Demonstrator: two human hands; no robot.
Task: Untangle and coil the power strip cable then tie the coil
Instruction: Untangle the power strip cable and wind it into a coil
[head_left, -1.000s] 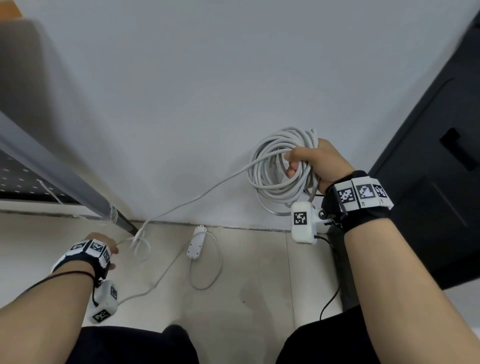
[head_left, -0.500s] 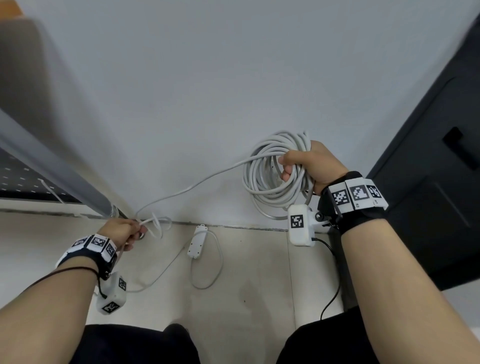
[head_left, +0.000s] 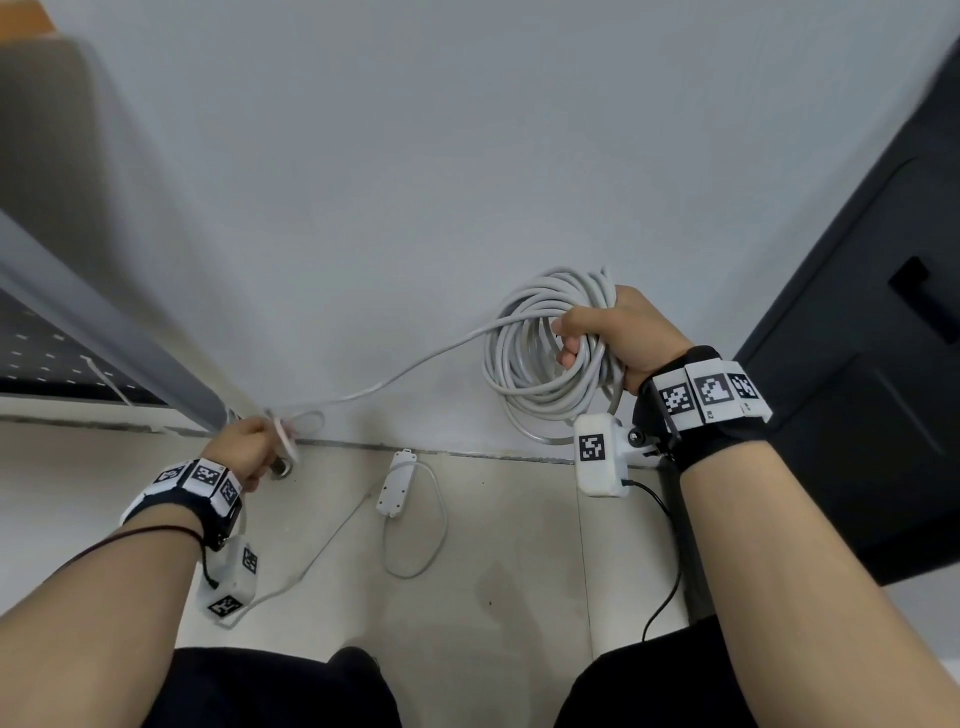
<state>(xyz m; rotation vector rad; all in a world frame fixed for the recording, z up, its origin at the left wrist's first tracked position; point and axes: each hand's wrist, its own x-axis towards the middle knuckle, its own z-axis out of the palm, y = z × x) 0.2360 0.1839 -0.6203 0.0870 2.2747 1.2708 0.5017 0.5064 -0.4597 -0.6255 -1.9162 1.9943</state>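
Note:
My right hand (head_left: 621, 335) is closed around a coil of grey cable (head_left: 530, 374) with several loops, held up in front of the white wall. One strand of cable (head_left: 395, 376) runs from the coil down and left to my left hand (head_left: 244, 449), which pinches it beside a small loop (head_left: 306, 421) near the foot of a table leg. From there the cable drops to the floor and trails to the white power strip (head_left: 397, 483), which lies on the tiles with a loose loop (head_left: 431, 525) beside it.
A grey table leg (head_left: 119, 338) slants down to the floor at the left, right by my left hand. A dark cabinet (head_left: 857, 374) stands at the right. Pale floor tiles (head_left: 498, 587) lie below, and my knees in dark trousers fill the bottom edge.
My left hand has risen from the floor towards the table leg's foot, carrying the cable and its small loop up. The right hand with the coil has shifted slightly left.

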